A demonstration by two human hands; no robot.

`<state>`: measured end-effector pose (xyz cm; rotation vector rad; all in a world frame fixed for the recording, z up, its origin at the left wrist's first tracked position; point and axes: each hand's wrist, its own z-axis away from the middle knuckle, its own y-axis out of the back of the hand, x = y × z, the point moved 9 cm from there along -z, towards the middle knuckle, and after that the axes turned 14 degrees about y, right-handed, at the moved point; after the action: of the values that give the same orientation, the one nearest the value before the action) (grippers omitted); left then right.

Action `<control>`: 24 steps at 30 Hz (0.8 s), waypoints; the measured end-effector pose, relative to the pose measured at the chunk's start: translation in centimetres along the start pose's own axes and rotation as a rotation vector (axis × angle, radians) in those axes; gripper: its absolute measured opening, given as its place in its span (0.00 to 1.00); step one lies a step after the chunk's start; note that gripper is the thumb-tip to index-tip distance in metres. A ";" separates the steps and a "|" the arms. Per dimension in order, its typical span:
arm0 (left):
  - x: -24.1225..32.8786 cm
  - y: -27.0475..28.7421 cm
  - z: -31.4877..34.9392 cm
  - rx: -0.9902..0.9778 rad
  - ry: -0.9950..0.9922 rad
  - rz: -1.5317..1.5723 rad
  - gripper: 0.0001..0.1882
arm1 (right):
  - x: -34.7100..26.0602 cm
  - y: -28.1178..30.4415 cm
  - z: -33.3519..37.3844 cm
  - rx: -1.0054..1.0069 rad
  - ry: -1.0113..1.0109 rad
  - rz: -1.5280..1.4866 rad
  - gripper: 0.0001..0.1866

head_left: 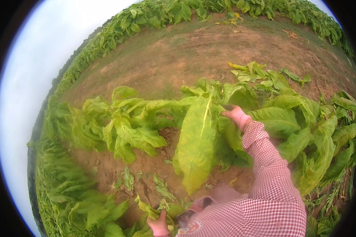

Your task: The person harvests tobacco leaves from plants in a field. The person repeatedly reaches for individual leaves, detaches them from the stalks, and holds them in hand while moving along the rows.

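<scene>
Evidently, the right grip point(235, 113) is set in among the upper leaves of a leafy plant point(230, 144); its fingertips are covered by foliage, so whether it is closed on a stem cannot be told. Just to its left, a big leaf point(194, 144) is hung tip down, its pale midrib turned to view and its lower edge seen against bare soil. By the left grip point(158, 226), low in view, a leaf bunch point(146, 207) is held between thumb and fingers.

Between the hands, a patch of soil point(146, 170) is left open, broken only by fallen leaves point(128, 178). On the right, room is crowded by broad overlapping leaves point(283, 120); on the left, it is narrowed by drooping leaves point(134, 134). Beyond these plants, a wide open stretch of earth point(178, 59) is bordered by a far row point(162, 15).

The left wrist is cut off by the lower edge. Ground under the right arm is hidden by a checked sleeve point(267, 170), and the dark item point(197, 205) at the chest is hard to make out.
</scene>
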<state>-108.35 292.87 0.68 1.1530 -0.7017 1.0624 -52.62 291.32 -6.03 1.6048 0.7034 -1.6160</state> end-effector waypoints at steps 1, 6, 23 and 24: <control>-0.2 -0.3 -0.3 -0.010 0.020 0.025 0.15 | -0.1 -0.2 0.9 0.023 0.081 -0.045 0.29; -0.1 -1.7 -1.2 -0.067 0.045 0.076 0.16 | 6.9 -0.9 3.7 0.200 0.061 0.126 0.27; -2.3 0.8 0.2 0.027 0.092 0.151 0.20 | 9.3 -3.4 4.7 0.458 0.205 0.551 0.20; -2.7 0.7 0.0 0.038 0.029 0.158 0.21 | 8.3 -2.6 4.9 0.465 0.213 0.553 0.20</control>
<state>-109.98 292.07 -1.47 1.1262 -0.7626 1.2271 -57.13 287.88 -14.23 2.0917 -0.0476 -1.2552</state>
